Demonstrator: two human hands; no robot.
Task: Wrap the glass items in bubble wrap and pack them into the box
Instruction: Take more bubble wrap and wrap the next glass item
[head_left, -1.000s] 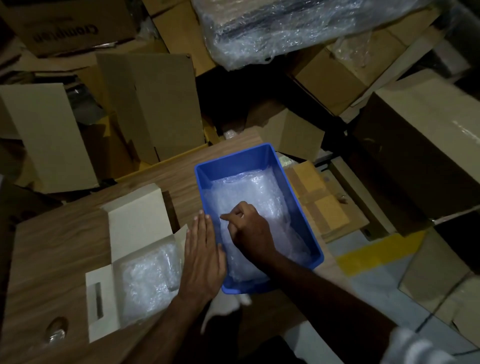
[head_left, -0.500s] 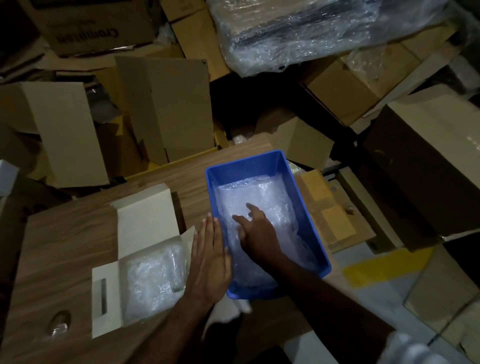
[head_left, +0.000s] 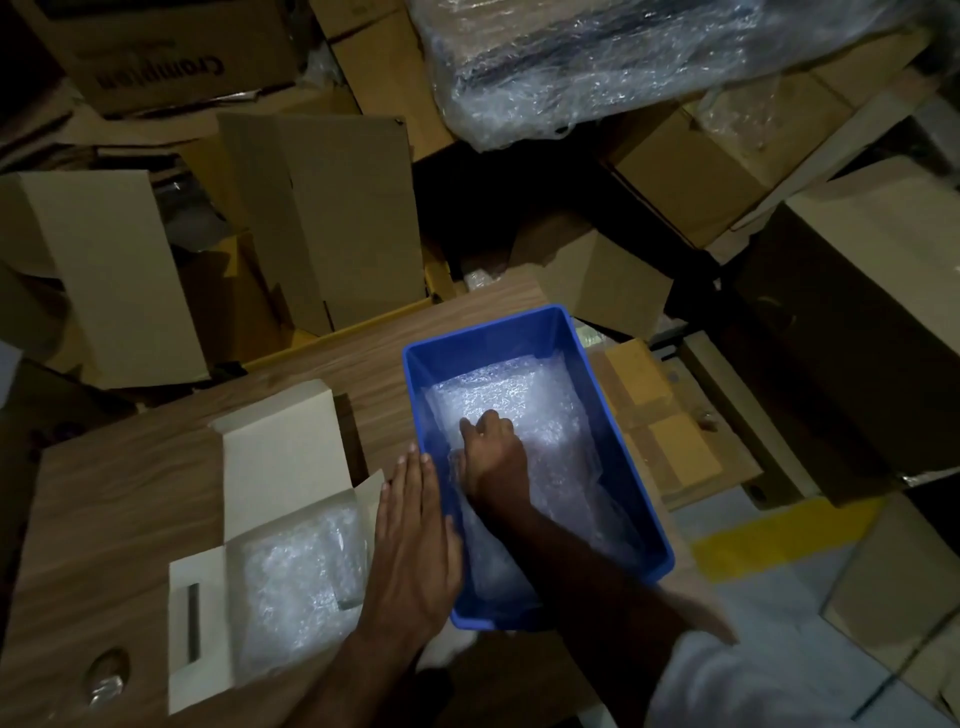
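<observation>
1. On the wooden table (head_left: 130, 483), a blue plastic bin (head_left: 498, 338) sits with its long axis running from the near edge away toward the upper right, and bubble wrap (head_left: 524, 395) lies along its floor in the same direction.
2. Inside the bin, the right hand (head_left: 491, 457) reaches down onto the bubble wrap with its fingers curled; whether they pinch the wrap or only press it cannot be told.
3. Just left of the bin, the left hand (head_left: 415, 525) lies flat with fingers straight and together, pointing away from the person, its fingertips touching the bin's left wall.
4. Beside that hand, a white cardboard box (head_left: 280, 447) stands open, flaps spread, with a bubble-wrapped bundle (head_left: 296, 577) lying inside it.
5. Near the table's front left corner rests a small glass item (head_left: 106, 675), unwrapped.
</observation>
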